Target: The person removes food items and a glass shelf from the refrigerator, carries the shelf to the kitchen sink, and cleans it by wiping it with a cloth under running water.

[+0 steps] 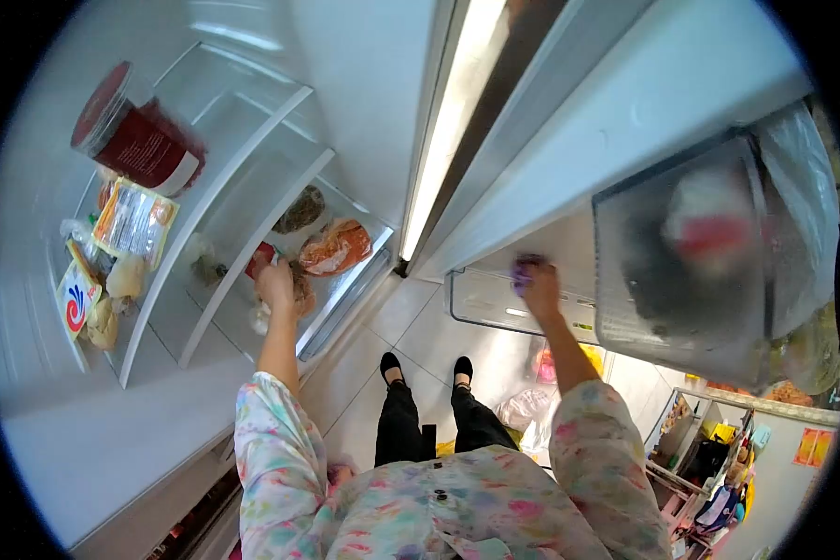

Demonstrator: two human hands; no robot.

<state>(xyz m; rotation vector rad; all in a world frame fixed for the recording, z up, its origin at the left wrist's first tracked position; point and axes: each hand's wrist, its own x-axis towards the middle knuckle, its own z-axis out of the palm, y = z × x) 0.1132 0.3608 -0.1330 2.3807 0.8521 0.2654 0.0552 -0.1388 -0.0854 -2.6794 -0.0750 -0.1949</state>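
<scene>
My left hand [274,286] reaches into the lower shelf of the open fridge door, its fingers closed on a small red packet [260,259] with some white on it. Close by on that shelf lie an orange-and-white wrapped package [335,248] and a bag of dark dried food [301,210]. Over on the fridge side, my right hand [539,295] is closed around a crumpled purple thing [525,273], perhaps a cloth; its kind is unclear. That hand is just above a clear shelf edge [485,313].
A red-labelled tub [140,140] and several packets stand on the upper door shelf [243,140]. A clear drawer [681,345] with blurred contents juts out at right. Plastic bags [527,408] lie on the tiled floor [345,397]. A cluttered rack [700,467] stands lower right.
</scene>
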